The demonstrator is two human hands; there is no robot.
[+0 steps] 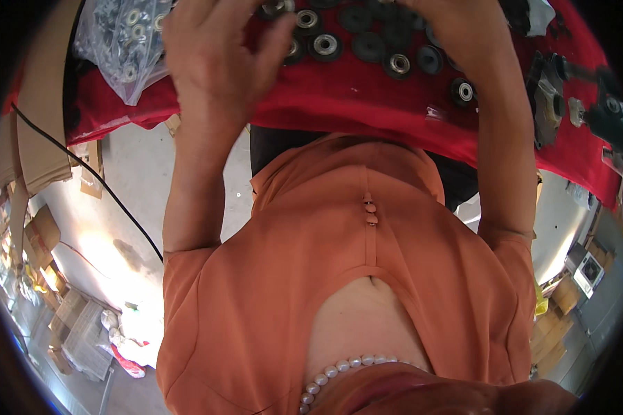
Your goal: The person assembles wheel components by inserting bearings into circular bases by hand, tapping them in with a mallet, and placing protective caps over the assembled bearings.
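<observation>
My left hand [218,59] reaches over the red cloth [367,100] with its thumb stretched away from the fingers, which run off the upper edge. It is slightly blurred, and nothing shows in its grasp. Beside the thumb lie black round wheels with silver bearings in their centres, one of them a bearing wheel [324,46]. My right hand [457,24] is at the top right of these parts, its fingers mostly cut off by the frame. Below its wrist sits another bearing wheel [462,91]. Among the parts are plain black discs [368,47] with no metal showing.
A clear plastic bag [124,52] of ring-shaped parts lies left of my left hand. Dark tool-like objects [550,100] rest on the cloth at right. A black cable [97,176] hangs by cardboard [45,131] at left. Boxes [557,339] stand on the floor.
</observation>
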